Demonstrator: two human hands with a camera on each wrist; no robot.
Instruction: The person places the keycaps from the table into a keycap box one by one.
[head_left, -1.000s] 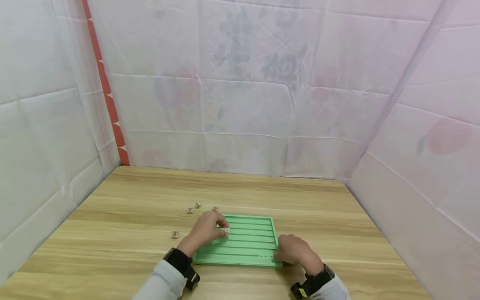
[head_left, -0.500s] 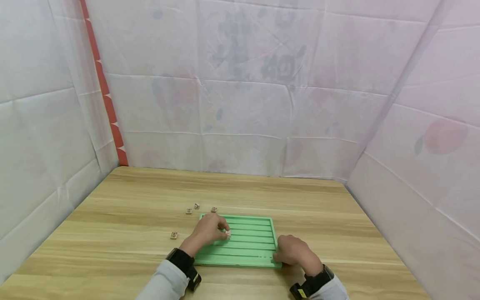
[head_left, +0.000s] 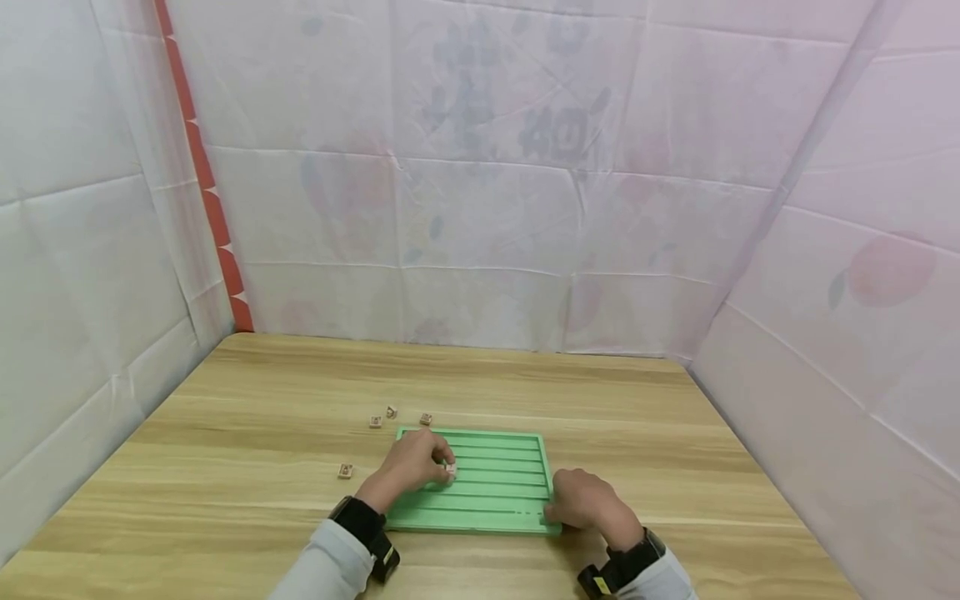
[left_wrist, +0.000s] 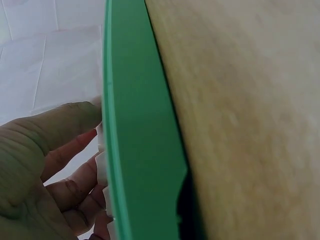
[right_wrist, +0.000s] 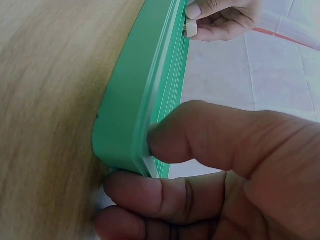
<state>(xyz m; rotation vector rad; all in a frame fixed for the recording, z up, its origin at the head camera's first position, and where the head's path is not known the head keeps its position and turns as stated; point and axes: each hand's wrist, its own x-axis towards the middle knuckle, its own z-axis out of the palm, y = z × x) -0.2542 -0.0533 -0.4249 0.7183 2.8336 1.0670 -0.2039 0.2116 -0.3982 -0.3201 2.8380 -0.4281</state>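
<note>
My left hand (head_left: 412, 458) reaches over the left half of a green ridged tray (head_left: 480, 526) in the head view. Its thumb and fingers pinch a small pale block (right_wrist: 191, 28), shaped like a keycap, right at the tray's ridges. In the left wrist view, several pale blocks (left_wrist: 101, 169) show along the tray's near rim beside the fingers, partly hidden by it. My right hand (head_left: 588, 498) grips the tray's near right corner. Its thumb (right_wrist: 175, 132) lies over the rim and its curled index finger (right_wrist: 145, 195) is against the outer side.
Several loose keycap-like blocks lie on the wooden table (head_left: 637, 417): one block (head_left: 345, 472) left of the tray, a tilted block (head_left: 391, 412) and others behind its far left corner. Pale printed sheets (head_left: 480, 208) enclose the table's back and sides.
My left hand has moved slightly toward me with the pinched block, staying over the tray's left half. The right hand keeps its grip on the corner.
</note>
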